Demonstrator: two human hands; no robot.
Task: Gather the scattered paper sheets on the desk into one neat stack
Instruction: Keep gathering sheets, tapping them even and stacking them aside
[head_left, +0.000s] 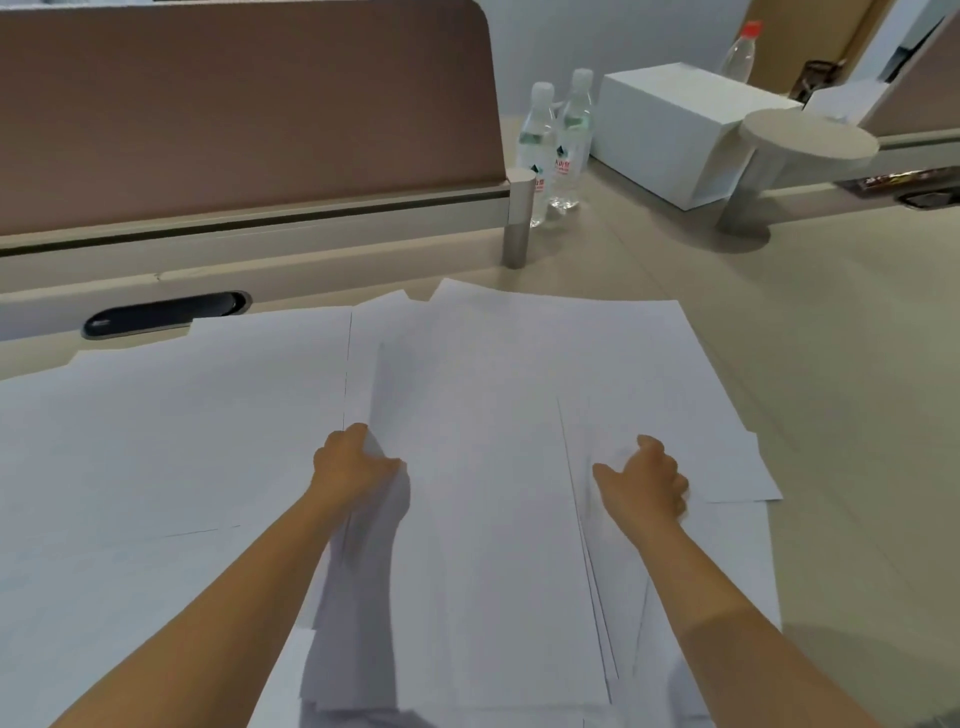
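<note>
Both hands (358, 462) (644, 480) on paper sheets (493, 415)

Both bare forearms reached forward. The left hand (353, 462) was curled, gripping, thumb on top; the right hand (647, 480) was loosely curled, thumb spread.

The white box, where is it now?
In the head view, the white box stands far right on the desk, between two water bottles and a round stand.
</note>
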